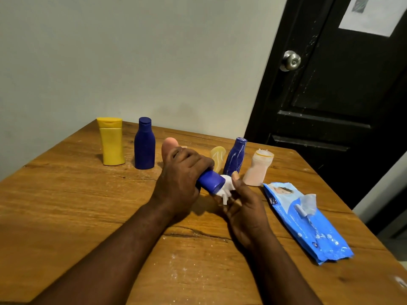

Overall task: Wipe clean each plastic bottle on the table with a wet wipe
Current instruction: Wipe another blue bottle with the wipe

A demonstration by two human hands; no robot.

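Note:
My left hand [180, 172] grips a blue plastic bottle [210, 182], held tilted above the table with its base toward me. My right hand [244, 203] holds a white wet wipe [226, 188] against the bottle's base. Behind my left hand a pink bottle [168, 146] stands partly hidden. A yellow bottle [111, 141] and a dark blue bottle [144, 143] stand upright at the back left. A pale yellow bottle [218, 155], a blue bottle with white streaks [235, 156] and a dusty pink bottle [258, 168] stand at the back right.
A blue pack of wet wipes [306, 221] lies on the wooden table [66, 205] at the right, its flap lifted. White dust marks the table near me. A black door [341, 95] with a round knob [291, 60] stands beyond the table's right edge.

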